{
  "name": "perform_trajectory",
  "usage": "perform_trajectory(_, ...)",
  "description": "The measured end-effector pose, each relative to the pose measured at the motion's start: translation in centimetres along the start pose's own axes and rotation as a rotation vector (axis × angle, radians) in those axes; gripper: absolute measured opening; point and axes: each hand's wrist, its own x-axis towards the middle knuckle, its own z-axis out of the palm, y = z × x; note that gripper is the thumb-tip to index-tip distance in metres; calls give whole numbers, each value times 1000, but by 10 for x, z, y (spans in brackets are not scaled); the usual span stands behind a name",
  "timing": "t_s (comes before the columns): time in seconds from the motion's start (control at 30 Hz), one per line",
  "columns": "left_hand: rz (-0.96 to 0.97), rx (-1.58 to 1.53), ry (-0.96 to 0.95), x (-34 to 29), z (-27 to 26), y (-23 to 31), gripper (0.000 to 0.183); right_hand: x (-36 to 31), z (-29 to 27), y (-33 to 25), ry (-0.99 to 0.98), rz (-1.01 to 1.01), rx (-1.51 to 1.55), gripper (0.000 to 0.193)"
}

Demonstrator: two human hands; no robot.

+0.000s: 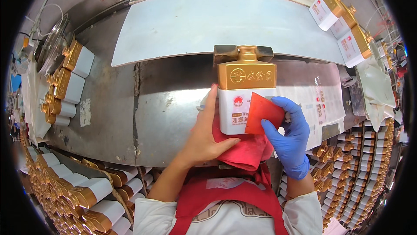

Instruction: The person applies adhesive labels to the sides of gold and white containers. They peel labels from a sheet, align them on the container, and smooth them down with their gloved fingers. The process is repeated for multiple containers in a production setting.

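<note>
A white bottle (232, 104) with a gold shoulder and neck lies in front of me. Its neck sits in the notch of a dark block (225, 52). My bare left hand (204, 133) is against its left side, index finger stretched along the edge and thumb spread over a red cloth (247, 152) below the bottle. My right hand (291, 137), in a blue glove, pinches a flat red-orange sheet (263, 113) between thumb and fingers. The sheet covers the right part of the printed front. What lies under the bottle is hidden.
Similar bottles stand at the table's left edge (69, 80) and on the right end of a pale board (217, 22). Thin printed sheets (310, 85) lie to the right. Many more bottles (93, 189) are stacked low on both sides of me.
</note>
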Motion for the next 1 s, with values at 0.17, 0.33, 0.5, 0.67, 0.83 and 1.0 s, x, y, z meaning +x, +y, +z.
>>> perform_trajectory(0.17,30,-78,17,2,4,2,106,3,0,3,-5,8,-58,43)
perform_trajectory(0.33,67,2,59,4,8,-2,109,4,-1,6,-9,5,-64,43)
perform_trajectory(0.5,72,54,85,3,8,-3,111,5,0,5,-24,8,-67,43)
perform_trajectory(0.67,76,96,90,4,9,-4,110,5,0,7,-28,11,-48,43)
perform_trajectory(0.83,43,75,88,4,10,-4,110,5,0,10,-26,5,-47,41)
perform_trajectory(1.0,69,95,98,5,10,-2,112,6,1,7,-24,-4,-36,41)
